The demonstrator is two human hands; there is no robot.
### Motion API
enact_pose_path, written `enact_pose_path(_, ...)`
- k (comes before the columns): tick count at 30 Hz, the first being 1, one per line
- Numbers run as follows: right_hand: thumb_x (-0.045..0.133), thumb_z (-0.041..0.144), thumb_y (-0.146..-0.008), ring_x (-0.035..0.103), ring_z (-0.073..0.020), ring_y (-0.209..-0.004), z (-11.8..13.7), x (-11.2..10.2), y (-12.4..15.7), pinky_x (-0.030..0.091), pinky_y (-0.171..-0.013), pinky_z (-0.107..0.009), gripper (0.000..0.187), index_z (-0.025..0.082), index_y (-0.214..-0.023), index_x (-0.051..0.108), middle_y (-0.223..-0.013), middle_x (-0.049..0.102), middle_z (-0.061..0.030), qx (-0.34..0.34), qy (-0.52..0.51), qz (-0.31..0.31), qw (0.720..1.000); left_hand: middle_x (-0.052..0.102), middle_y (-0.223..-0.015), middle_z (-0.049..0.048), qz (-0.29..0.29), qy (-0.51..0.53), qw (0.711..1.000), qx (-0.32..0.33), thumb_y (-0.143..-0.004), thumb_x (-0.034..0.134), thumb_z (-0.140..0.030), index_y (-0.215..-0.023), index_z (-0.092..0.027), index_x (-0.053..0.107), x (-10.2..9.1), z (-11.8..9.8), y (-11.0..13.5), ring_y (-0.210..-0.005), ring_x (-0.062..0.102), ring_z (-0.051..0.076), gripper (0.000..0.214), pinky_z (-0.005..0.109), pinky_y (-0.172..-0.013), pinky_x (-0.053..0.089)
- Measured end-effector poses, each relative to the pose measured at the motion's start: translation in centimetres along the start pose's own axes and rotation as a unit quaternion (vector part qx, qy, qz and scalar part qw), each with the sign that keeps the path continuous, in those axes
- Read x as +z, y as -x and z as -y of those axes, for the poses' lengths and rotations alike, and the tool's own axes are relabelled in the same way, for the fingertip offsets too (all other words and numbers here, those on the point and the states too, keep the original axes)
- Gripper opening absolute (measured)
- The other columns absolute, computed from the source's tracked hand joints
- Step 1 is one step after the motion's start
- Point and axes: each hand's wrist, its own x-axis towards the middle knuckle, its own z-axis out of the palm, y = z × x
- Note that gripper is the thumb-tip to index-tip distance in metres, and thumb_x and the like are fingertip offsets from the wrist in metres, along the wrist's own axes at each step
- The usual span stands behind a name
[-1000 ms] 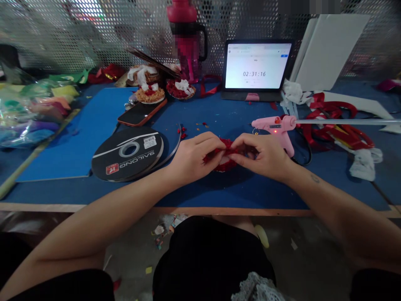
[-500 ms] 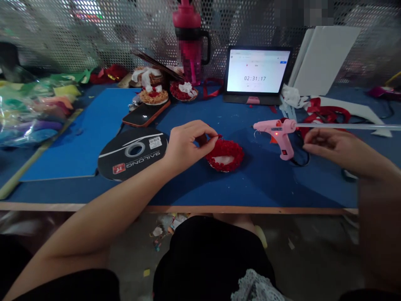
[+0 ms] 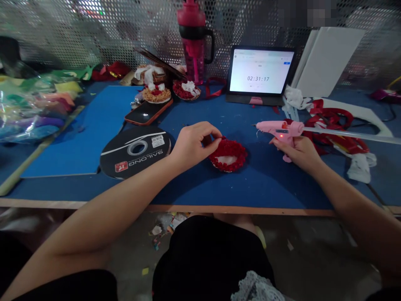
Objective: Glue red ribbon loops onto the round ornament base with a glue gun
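Note:
On the blue tabletop lies a small round piece covered in crumbly red bits [image 3: 230, 148], with a white patch in its middle. My left hand [image 3: 199, 142] is at its upper left edge, thumb and forefinger pinched on a small red scrap that is mostly hidden by the fingertips. To the right, my right hand [image 3: 302, 152] is wrapped round the handle of a pink hot glue gun [image 3: 280, 126]. A small light glows on the gun, and its nozzle points left. A long clear glue stick [image 3: 347, 134] sticks out of its back.
A black ribbon spool [image 3: 115, 146] lies left of my left hand, near a phone [image 3: 149, 112]. Behind stand a pink bottle [image 3: 192, 46] and a tablet [image 3: 258, 71]. Red ribbon [image 3: 333, 115] is heaped at right; plastic-wrapped coloured material [image 3: 37, 108] lies at left.
My right hand has moved left and closed round the glue gun's handle; before, it was beside the gun. My left hand keeps its pinch at the red piece.

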Motion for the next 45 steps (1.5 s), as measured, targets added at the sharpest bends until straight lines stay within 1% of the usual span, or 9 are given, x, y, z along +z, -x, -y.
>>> enact_pose_path(2,0.064,0.049,-0.075,0.058,-0.0152,-0.063,0.9,0.1,0.6,0.046,-0.056,-0.026,0.034,0.016,-0.081,0.070,-0.071,0.064,-0.0065,-0.040,-0.091,0.023,0.995,0.067,-0.073,-0.0012,0.008,-0.011,1.000,0.011,-0.080,0.061,-0.012,-0.078,-0.015,0.068,0.1,0.0,0.1,-0.057,0.057,0.005,0.008,0.017,-0.057,0.045)
enact_pose_path(5,0.069,0.048,-0.076,0.055,-0.0133,-0.057,2.2,0.9,1.5,0.042,-0.051,-0.025,0.032,0.016,-0.080,0.070,-0.064,0.061,-0.0038,-0.071,-0.241,0.083,0.964,0.069,-0.074,-0.0011,0.007,-0.011,1.000,0.011,-0.080,0.062,-0.014,-0.078,-0.016,0.069,0.2,0.1,0.2,-0.055,0.056,0.005,0.008,0.018,-0.056,0.045)
enact_pose_path(8,0.072,0.050,-0.075,0.052,-0.0122,-0.052,2.6,2.1,1.8,0.040,-0.047,-0.024,0.035,0.016,-0.079,0.071,-0.060,0.060,-0.0026,-0.076,-0.299,0.130,0.942,0.069,-0.071,-0.0011,-0.011,-0.005,1.000,0.001,-0.077,0.063,-0.014,-0.076,-0.017,0.070,0.2,0.1,0.3,-0.054,0.056,0.005,0.008,0.018,-0.055,0.044)
enact_pose_path(13,0.073,0.050,-0.073,0.052,-0.0108,-0.050,2.1,2.8,1.9,0.040,-0.045,-0.023,0.032,0.018,-0.074,0.068,-0.064,0.061,-0.0020,-0.057,-0.308,0.141,0.939,0.068,-0.069,-0.0019,-0.019,-0.007,1.000,0.007,-0.076,0.064,-0.012,-0.074,-0.017,0.069,0.2,0.1,0.3,-0.053,0.056,0.005,0.008,0.018,-0.055,0.043)
enact_pose_path(17,0.071,0.047,-0.072,0.051,-0.0113,-0.048,1.8,2.8,2.0,0.041,-0.044,-0.023,0.030,0.018,-0.070,0.066,-0.057,0.058,-0.0005,-0.055,-0.290,0.142,0.945,0.070,-0.071,-0.0015,-0.014,-0.004,1.000,0.023,-0.076,0.064,-0.010,-0.076,-0.016,0.070,0.4,-0.1,0.4,-0.057,0.059,0.005,0.008,0.017,-0.055,0.044)
enact_pose_path(22,0.072,0.048,-0.072,0.051,-0.0109,-0.046,2.0,2.8,2.1,0.040,-0.043,-0.023,0.031,0.018,-0.066,0.065,-0.055,0.057,0.0000,-0.055,-0.291,0.148,0.943,0.071,-0.072,-0.0015,-0.010,-0.008,1.000,0.020,-0.077,0.063,-0.012,-0.076,-0.017,0.070,0.4,-0.2,0.3,-0.058,0.060,0.006,0.009,0.017,-0.055,0.044)
enact_pose_path(31,0.072,0.052,-0.069,0.050,-0.0111,-0.045,2.1,2.8,2.1,0.038,-0.043,-0.023,0.035,0.018,-0.063,0.064,-0.053,0.057,0.0001,-0.043,-0.289,0.143,0.946,0.070,-0.070,-0.0023,-0.011,-0.012,1.000,0.025,-0.078,0.062,-0.012,-0.076,-0.018,0.069,0.4,-0.2,0.4,-0.058,0.061,0.006,0.009,0.018,-0.057,0.046)
enact_pose_path(39,0.072,0.046,-0.070,0.049,-0.0111,-0.046,2.5,2.6,2.3,0.038,-0.044,-0.024,0.032,0.016,-0.064,0.063,-0.054,0.056,-0.0017,-0.035,-0.288,0.143,0.946,0.070,-0.071,-0.0014,-0.012,-0.009,1.000,0.026,-0.078,0.062,-0.012,-0.076,-0.017,0.070,0.3,-0.4,0.4,-0.060,0.062,0.007,0.009,0.018,-0.057,0.045)
enact_pose_path(45,0.073,0.049,-0.068,0.050,-0.0120,-0.046,2.6,2.6,2.3,0.038,-0.044,-0.025,0.034,0.016,-0.063,0.063,-0.053,0.056,-0.0015,-0.029,-0.289,0.141,0.947,0.070,-0.072,-0.0019,-0.012,-0.014,1.000,0.014,-0.078,0.063,-0.013,-0.075,-0.017,0.070,0.3,-0.4,0.4,-0.057,0.059,0.006,0.008,0.018,-0.057,0.045)
